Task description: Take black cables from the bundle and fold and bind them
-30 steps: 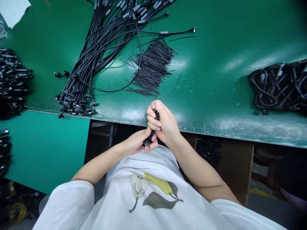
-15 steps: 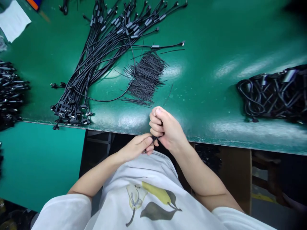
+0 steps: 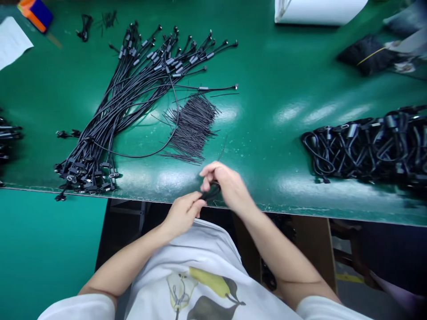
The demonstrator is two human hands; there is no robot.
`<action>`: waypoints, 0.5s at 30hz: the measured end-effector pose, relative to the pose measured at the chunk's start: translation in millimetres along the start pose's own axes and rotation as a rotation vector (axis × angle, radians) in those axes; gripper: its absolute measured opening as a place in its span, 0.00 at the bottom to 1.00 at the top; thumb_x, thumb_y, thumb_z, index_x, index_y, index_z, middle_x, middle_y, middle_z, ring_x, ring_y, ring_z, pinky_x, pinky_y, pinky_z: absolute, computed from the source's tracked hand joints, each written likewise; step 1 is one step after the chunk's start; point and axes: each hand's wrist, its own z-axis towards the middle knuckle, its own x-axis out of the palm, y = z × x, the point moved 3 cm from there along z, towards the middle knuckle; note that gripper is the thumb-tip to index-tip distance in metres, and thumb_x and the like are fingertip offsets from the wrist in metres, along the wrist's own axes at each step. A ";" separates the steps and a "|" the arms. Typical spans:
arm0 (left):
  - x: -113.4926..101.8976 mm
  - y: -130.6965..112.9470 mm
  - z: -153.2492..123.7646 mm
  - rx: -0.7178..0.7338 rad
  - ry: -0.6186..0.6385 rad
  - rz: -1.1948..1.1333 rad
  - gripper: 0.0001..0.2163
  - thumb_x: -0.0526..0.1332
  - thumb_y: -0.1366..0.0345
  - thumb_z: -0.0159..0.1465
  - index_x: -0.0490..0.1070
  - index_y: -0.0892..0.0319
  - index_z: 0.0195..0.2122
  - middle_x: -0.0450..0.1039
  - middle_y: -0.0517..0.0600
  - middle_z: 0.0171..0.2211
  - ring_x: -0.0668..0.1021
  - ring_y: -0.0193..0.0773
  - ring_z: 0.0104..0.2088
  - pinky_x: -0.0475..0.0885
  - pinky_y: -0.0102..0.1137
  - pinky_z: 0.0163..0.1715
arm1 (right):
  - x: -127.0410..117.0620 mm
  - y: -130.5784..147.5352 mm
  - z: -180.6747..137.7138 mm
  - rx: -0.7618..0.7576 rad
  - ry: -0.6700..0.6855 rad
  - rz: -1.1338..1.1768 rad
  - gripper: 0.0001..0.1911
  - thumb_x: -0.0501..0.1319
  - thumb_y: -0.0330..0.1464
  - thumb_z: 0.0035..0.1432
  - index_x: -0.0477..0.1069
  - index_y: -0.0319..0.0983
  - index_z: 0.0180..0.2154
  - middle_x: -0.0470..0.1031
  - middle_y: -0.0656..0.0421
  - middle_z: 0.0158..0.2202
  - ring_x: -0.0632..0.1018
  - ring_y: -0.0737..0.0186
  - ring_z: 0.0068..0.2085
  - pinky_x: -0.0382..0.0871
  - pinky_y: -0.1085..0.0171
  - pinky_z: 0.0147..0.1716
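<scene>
My left hand (image 3: 185, 211) is closed in a pinch on a small coiled black cable (image 3: 213, 192), just over the table's front edge. Close against the coil's right side is my right hand (image 3: 228, 184). Its fingers are curled above the coil and slightly blurred; what they hold is hidden. Beyond my hands lies a heap of short thin black ties (image 3: 193, 126), with one loose tie (image 3: 223, 147) to its right. Left of the heap spreads a large bunch of uncoiled black cables (image 3: 113, 106) with plugs at both ends.
Coiled black cables (image 3: 363, 146) are lined up on the right of the green table (image 3: 260, 111). More cables (image 3: 8, 135) lie at the left edge. Toward the back are a white paper (image 3: 13, 42), an orange and blue object (image 3: 36, 15), a white object (image 3: 320, 11) and a dark bundle (image 3: 370, 55).
My right hand has loosened from a tight fist and its fingers have lifted off the cable, showing more of the coil. The view has shifted, revealing more of the table's back.
</scene>
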 end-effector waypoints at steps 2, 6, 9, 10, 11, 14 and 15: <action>-8.5 6.4 2.6 -0.110 -0.027 -0.328 0.14 0.54 0.55 0.68 0.68 0.60 0.32 0.64 0.44 0.21 0.68 0.31 0.23 0.61 0.28 0.28 | -35.0 4.9 29.4 -0.227 -0.028 -0.450 0.13 0.54 0.40 0.67 0.72 0.40 0.37 0.71 0.55 0.36 0.74 0.58 0.41 0.70 0.57 0.44; -20.8 8.6 6.6 -0.216 -0.083 -0.740 0.18 0.65 0.50 0.59 0.68 0.62 0.32 0.62 0.42 0.21 0.65 0.27 0.20 0.57 0.26 0.22 | -89.0 -13.3 95.4 -0.235 0.246 -1.036 0.08 0.59 0.33 0.60 0.73 0.39 0.42 0.70 0.52 0.42 0.72 0.56 0.40 0.67 0.57 0.42; -23.6 2.2 6.8 -0.209 -0.093 -0.847 0.19 0.68 0.51 0.57 0.68 0.63 0.32 0.61 0.42 0.22 0.64 0.25 0.20 0.56 0.25 0.21 | -103.3 -29.0 112.2 -0.203 0.420 -1.216 0.05 0.61 0.34 0.59 0.70 0.39 0.33 0.68 0.54 0.35 0.70 0.57 0.36 0.64 0.60 0.37; -23.8 0.4 6.3 -0.198 -0.106 -0.865 0.19 0.68 0.51 0.57 0.69 0.63 0.33 0.61 0.42 0.22 0.65 0.25 0.20 0.57 0.25 0.22 | -102.7 -31.3 108.6 -0.205 0.432 -1.234 0.07 0.61 0.34 0.60 0.69 0.39 0.31 0.68 0.55 0.33 0.70 0.58 0.35 0.63 0.61 0.36; -23.4 -0.9 5.7 -0.188 -0.121 -0.877 0.19 0.68 0.51 0.57 0.69 0.63 0.33 0.60 0.42 0.22 0.65 0.25 0.20 0.57 0.25 0.22 | -99.7 -31.8 101.0 -0.210 0.417 -1.229 0.08 0.60 0.34 0.60 0.68 0.39 0.30 0.67 0.55 0.32 0.69 0.59 0.34 0.62 0.61 0.35; -17.2 -1.1 4.4 -0.194 -0.104 -0.879 0.18 0.67 0.51 0.59 0.70 0.63 0.37 0.60 0.41 0.23 0.65 0.25 0.21 0.58 0.25 0.23 | -76.1 -27.1 60.0 -0.210 0.306 -1.087 0.07 0.59 0.33 0.60 0.66 0.38 0.31 0.68 0.56 0.32 0.69 0.61 0.32 0.61 0.63 0.33; -13.9 -0.6 4.5 -0.194 -0.070 -0.873 0.19 0.66 0.52 0.60 0.70 0.63 0.40 0.60 0.41 0.23 0.65 0.25 0.21 0.59 0.25 0.23 | -63.7 -24.9 43.5 -0.205 0.284 -1.013 0.06 0.59 0.33 0.61 0.66 0.38 0.32 0.69 0.57 0.32 0.69 0.62 0.32 0.61 0.64 0.32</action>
